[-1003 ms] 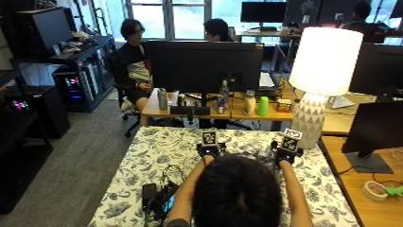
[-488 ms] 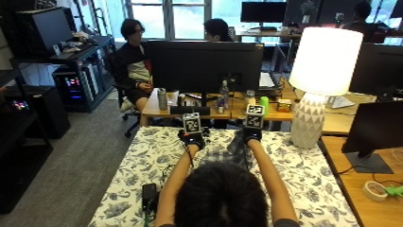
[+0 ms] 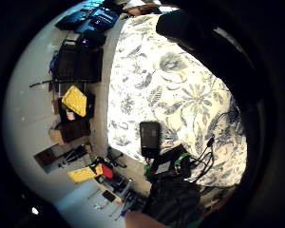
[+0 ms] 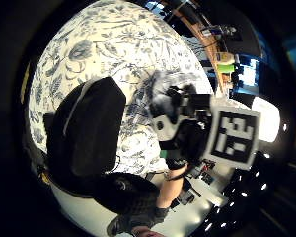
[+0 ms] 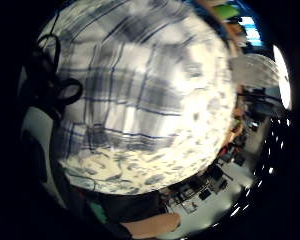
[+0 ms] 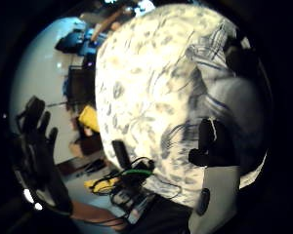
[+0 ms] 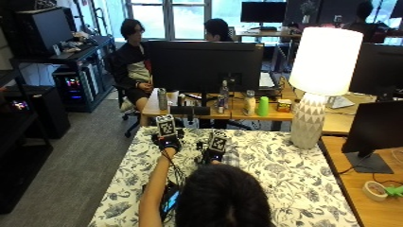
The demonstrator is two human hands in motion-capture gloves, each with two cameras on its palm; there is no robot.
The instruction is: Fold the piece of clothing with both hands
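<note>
Reaching up the floral tabletop (image 7: 290, 175) with both arms, the left hand (image 7: 167, 141) well out toward the far edge, the right hand (image 7: 213, 152) just beside it and a little nearer the body. Lying under and just beside the right hand: the plaid shirt (image 7: 230, 159), pale with blue lines, mostly hidden behind the head in the outside view. Filling the right little finger side palm view with that same shirt (image 5: 140, 85), spread on the floral cloth close under the palm. Showing in the right thumb side view a dark fingertip (image 6: 216, 145) resting on the bunched plaid cloth (image 6: 219, 63), the fingers curling toward the fabric; cannot tell whether pinching it or only pressing. Hovering over bare floral cloth with the left hand, its fingers (image 4: 89, 133) looking relaxed and holding nothing, the shirt off to their right. Lying near the tabletop's near edge, behind the left fingers: a black phone (image 3: 149, 137) and a tangle of black cables (image 3: 206, 156). Standing off beyond the right fingers: a white table lamp (image 7: 319, 80).
</note>
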